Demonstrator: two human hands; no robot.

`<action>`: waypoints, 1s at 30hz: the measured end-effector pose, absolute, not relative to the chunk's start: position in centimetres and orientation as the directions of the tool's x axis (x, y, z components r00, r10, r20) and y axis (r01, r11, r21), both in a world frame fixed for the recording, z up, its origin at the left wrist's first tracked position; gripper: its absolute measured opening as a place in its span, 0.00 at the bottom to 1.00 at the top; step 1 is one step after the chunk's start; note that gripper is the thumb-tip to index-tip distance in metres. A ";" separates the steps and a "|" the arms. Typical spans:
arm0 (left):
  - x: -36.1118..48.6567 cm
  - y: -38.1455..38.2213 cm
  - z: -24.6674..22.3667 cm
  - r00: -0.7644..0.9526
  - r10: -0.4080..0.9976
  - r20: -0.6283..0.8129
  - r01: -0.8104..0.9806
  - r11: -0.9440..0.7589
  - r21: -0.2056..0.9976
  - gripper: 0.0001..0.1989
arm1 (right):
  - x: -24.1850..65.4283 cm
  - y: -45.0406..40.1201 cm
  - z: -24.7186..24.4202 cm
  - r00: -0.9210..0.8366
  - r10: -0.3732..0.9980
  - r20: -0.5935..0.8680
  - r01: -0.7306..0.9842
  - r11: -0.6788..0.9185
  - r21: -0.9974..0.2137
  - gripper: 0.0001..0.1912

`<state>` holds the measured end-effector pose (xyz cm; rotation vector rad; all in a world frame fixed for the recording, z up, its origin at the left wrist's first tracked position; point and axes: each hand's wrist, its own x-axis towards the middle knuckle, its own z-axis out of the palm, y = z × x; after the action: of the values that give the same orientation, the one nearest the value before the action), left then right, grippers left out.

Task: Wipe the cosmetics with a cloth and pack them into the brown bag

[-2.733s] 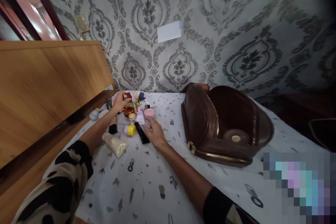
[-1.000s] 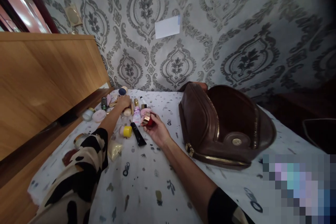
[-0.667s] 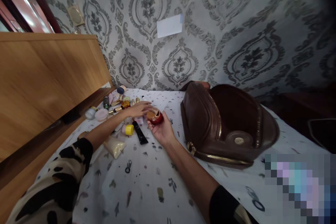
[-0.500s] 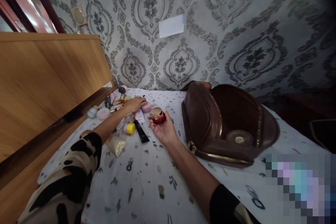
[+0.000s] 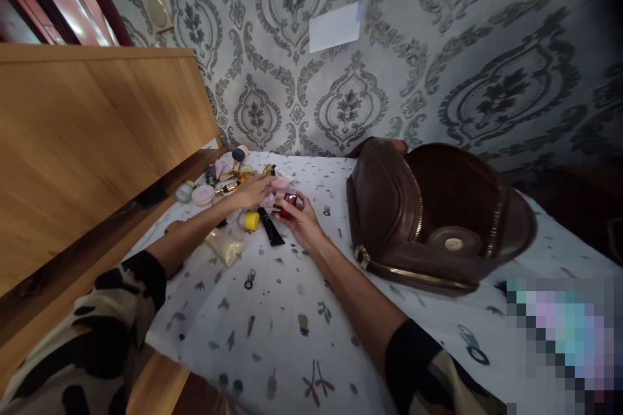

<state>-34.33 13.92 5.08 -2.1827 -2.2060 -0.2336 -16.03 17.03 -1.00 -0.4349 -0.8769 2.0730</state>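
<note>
My right hand is closed around a small red cosmetic jar with a gold-coloured lid, tipped on its side above the sheet. Just left of it, my left hand reaches in with fingers stretched out, holding nothing that I can see. Its fingertips are near a round pink container; whether they touch it I cannot tell. Below the hands lie a black squeeze tube, a bottle with a yellow cap and a cream-coloured pouch. A gold and black tube lies behind my left wrist.
A brown leather bag stands unzipped on the patterned sheet at right. More cosmetics, including a pale pink jar and a dark green bottle, crowd the left by a wooden board. A patterned wall rises behind.
The red jar has turned in my right hand, its gold lid now pointing left. My left hand has shifted slightly toward it. The whole view has moved a little.
</note>
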 end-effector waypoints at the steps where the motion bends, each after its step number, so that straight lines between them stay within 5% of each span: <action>1: -33.6 12.4 4.8 -0.036 0.992 0.124 0.996 0.026 0.088 0.21 | -16.2 17.0 -1.2 -0.589 0.808 0.023 -0.544 -0.376 -0.750 0.34; 6: -29.2 6.3 3.7 -0.099 0.990 0.098 0.992 0.091 0.088 0.18 | -16.8 16.8 -1.9 -0.536 0.826 0.172 -0.416 -0.082 -0.906 0.31; 12: -27.3 4.6 4.0 -0.154 0.966 0.210 0.968 0.105 0.229 0.20 | -16.3 16.6 -1.8 -0.533 0.783 0.320 -0.290 0.186 -0.939 0.36; 18: -31.6 0.6 4.2 -0.210 0.888 0.410 0.974 0.153 0.168 0.17 | -16.0 15.9 -1.1 -0.556 0.821 0.131 -0.262 -0.024 -0.965 0.41; 25: -35.6 1.5 5.3 -0.308 0.925 0.221 0.950 0.287 0.122 0.09 | -16.1 15.5 -0.5 -0.586 0.806 0.085 -0.307 -0.123 -0.944 0.34; 30: -35.9 5.0 4.6 -0.398 0.883 0.248 0.911 0.349 0.221 0.04 | -16.1 15.5 -0.5 -0.583 0.807 0.090 -0.336 -0.139 -0.932 0.31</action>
<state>-35.88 5.02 4.64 -1.6729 -2.5090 -0.4983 -16.09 15.49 -0.52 -0.5717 -1.3236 1.8247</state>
